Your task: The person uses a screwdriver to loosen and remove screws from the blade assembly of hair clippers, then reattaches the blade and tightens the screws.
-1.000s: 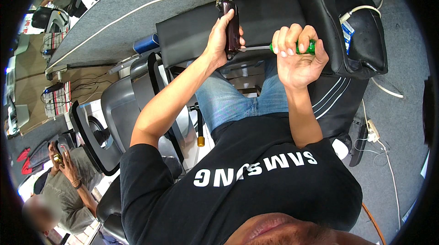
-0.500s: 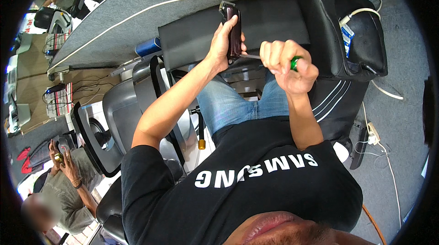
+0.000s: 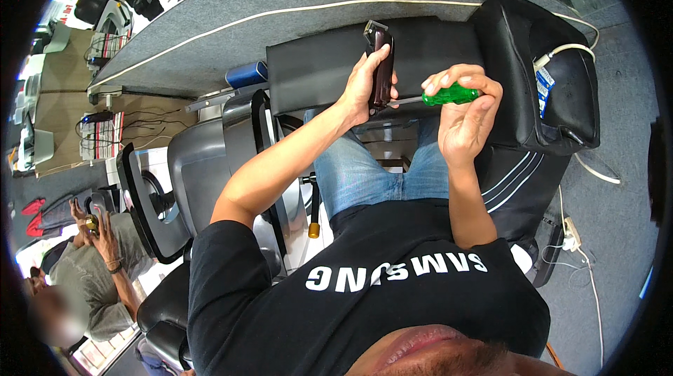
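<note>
A dark maroon hair clipper (image 3: 382,76) is held upright in my left hand (image 3: 359,88), its metal blade at the far end. The thumb lies along the casing and the fingertips wrap round its right side. In my right hand (image 3: 466,113) is a screwdriver (image 3: 449,94) with a green handle, gripped between fingers and thumb. Its thin metal shaft points left, and the tip meets the near end of the clipper. Whether it sits in a screw is too small to tell. Both hands are above my lap, in front of a black padded bench.
The black padded bench (image 3: 315,71) has an armrest (image 3: 508,74) at right, with a blue-and-white packet (image 3: 544,88) beside it. A blue case (image 3: 247,74) lies left of the bench. Black chairs (image 3: 200,169) stand at left, near another person (image 3: 105,278). A power strip (image 3: 571,234) lies on the floor at right.
My right hand's fingers have opened from a fist round the screwdriver handle, so more of the green shows. The view has shifted slightly. The clipper stays in my left hand.
</note>
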Demonstrator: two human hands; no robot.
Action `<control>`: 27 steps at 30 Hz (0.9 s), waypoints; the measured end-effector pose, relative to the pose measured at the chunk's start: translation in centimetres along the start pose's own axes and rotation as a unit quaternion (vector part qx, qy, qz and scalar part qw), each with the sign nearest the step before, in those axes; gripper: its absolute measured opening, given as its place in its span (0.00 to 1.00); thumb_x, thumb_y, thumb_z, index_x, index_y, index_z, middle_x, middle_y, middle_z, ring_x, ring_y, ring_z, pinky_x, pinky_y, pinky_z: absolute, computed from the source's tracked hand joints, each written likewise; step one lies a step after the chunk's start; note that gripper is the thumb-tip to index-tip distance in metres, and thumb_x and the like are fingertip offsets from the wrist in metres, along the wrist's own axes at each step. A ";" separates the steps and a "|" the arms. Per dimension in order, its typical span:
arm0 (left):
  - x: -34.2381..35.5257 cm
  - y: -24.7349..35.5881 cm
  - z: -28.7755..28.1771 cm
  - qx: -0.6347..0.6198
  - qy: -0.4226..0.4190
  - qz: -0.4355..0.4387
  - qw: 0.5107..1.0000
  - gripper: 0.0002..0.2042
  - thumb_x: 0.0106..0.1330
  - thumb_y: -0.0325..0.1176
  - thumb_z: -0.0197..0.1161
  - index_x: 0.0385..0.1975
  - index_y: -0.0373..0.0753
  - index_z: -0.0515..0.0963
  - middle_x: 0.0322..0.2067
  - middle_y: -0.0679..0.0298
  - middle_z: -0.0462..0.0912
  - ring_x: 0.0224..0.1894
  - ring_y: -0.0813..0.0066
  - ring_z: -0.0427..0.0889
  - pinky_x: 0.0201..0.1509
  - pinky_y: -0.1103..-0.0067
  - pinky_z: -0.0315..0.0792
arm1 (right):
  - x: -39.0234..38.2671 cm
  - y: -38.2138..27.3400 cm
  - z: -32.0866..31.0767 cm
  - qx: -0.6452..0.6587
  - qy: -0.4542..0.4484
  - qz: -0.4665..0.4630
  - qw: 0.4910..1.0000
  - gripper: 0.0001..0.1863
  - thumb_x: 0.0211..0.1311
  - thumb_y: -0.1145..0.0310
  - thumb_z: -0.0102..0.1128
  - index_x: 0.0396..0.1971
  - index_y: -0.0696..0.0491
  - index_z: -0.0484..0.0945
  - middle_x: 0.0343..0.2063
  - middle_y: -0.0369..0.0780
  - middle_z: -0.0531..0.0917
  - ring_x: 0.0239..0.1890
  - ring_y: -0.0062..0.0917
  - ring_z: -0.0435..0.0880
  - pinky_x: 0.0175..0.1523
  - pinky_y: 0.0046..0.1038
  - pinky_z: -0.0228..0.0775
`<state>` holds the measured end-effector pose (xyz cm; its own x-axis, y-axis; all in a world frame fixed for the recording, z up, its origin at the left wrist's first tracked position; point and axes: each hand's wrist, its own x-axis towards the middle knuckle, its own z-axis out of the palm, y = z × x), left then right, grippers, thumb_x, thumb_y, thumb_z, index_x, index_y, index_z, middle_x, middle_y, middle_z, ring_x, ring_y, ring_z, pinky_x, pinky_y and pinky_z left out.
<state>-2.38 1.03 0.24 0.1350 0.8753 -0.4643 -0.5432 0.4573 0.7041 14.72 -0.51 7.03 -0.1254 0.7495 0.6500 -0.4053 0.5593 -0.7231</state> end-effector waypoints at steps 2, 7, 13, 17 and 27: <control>0.1 0.1 -0.1 0.000 0.000 0.007 1.000 0.21 0.77 0.60 0.59 0.55 0.52 0.73 0.28 0.67 0.82 0.22 0.75 0.85 0.25 0.72 0.82 | -0.3 0.1 -0.4 -0.051 0.013 -0.011 0.999 0.21 0.88 0.53 0.34 0.53 0.58 0.67 0.45 0.49 0.77 0.42 0.31 0.84 0.52 0.34 0.81; 0.7 -0.2 -0.6 -0.020 0.009 -0.008 1.000 0.20 0.77 0.60 0.57 0.52 0.52 0.77 0.27 0.68 0.83 0.22 0.75 0.85 0.27 0.73 0.82 | -0.3 -0.3 -1.4 -0.149 -0.004 -0.036 0.988 0.19 0.88 0.58 0.36 0.55 0.60 0.68 0.46 0.49 0.80 0.44 0.30 0.85 0.54 0.31 0.80; 1.0 -0.3 -0.9 -0.025 0.007 -0.003 1.000 0.20 0.78 0.59 0.56 0.57 0.52 0.75 0.27 0.67 0.84 0.22 0.73 0.86 0.26 0.71 0.83 | -0.3 -0.6 -2.3 -0.193 -0.018 -0.004 0.981 0.19 0.85 0.59 0.49 0.59 0.60 0.70 0.47 0.49 0.86 0.46 0.31 0.90 0.53 0.31 0.81; 0.9 -0.2 -0.9 -0.022 0.005 -0.002 1.000 0.20 0.78 0.59 0.56 0.57 0.54 0.75 0.27 0.69 0.83 0.23 0.75 0.85 0.28 0.70 0.83 | -0.1 -0.8 -3.0 -0.226 -0.001 0.004 0.974 0.16 0.81 0.64 0.58 0.56 0.61 0.76 0.45 0.48 0.89 0.44 0.29 0.91 0.51 0.29 0.84; 1.0 -0.3 -1.2 -0.052 -0.007 0.018 0.998 0.19 0.77 0.56 0.61 0.46 0.48 0.67 0.27 0.64 0.81 0.22 0.71 0.86 0.25 0.67 0.85 | 0.6 -1.5 -2.5 -0.238 -0.003 0.003 0.971 0.16 0.84 0.67 0.52 0.61 0.61 0.76 0.44 0.47 0.89 0.43 0.27 0.91 0.49 0.27 0.83</control>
<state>-3.08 1.61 -1.10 0.1256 0.8936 -0.4309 -0.6307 0.4072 0.6607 17.50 -0.02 7.86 -0.1325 0.7523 0.6453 0.0601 0.6560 -0.7524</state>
